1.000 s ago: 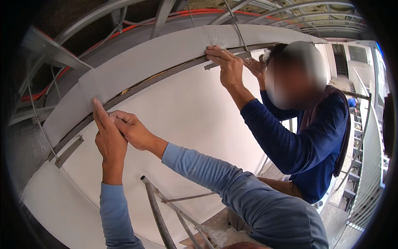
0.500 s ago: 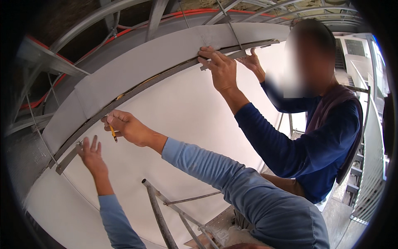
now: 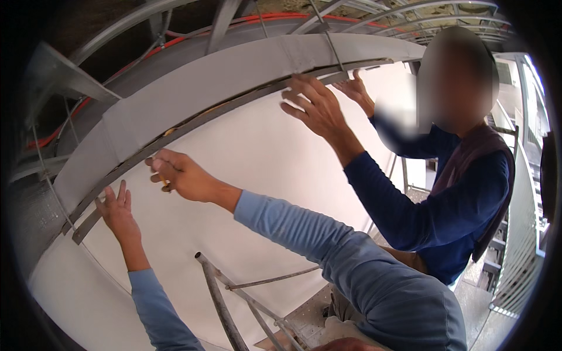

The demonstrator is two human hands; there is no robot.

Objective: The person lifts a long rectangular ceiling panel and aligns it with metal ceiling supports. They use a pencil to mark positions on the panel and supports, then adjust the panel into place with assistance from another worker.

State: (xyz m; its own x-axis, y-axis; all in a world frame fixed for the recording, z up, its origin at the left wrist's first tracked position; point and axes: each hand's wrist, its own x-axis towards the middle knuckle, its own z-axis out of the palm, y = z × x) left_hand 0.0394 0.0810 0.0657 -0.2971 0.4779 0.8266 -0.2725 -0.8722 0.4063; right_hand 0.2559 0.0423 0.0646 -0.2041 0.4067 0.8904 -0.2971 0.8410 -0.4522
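A long grey metal strip (image 3: 205, 116) runs in a curve along the lower edge of a pale grey board. Just below its left end, the end of a flat straight bar (image 3: 86, 228) sticks out. My left hand (image 3: 122, 216) is raised with fingers stretched apart, its fingertips at this bar. To the right, my right hand (image 3: 182, 175) pinches a yellow pencil (image 3: 164, 181), mostly hidden by the fingers, close under the strip. A co-worker's nearer hand (image 3: 321, 111) hangs with spread fingers just below the strip; their other hand (image 3: 358, 92) supports the bar's far end.
The co-worker (image 3: 445, 193), in dark blue sleeves and a vest, stands close on my right. Below my arms rises a metal tube frame (image 3: 219, 298). Thin hanger rods (image 3: 328, 41) and metal ceiling channels (image 3: 117, 44) fill the space above. A white wall (image 3: 246, 164) lies behind.
The co-worker's nearer hand has come down off the strip. My left hand has shifted slightly left and up; my right hand has turned the pencil, so less of it shows.
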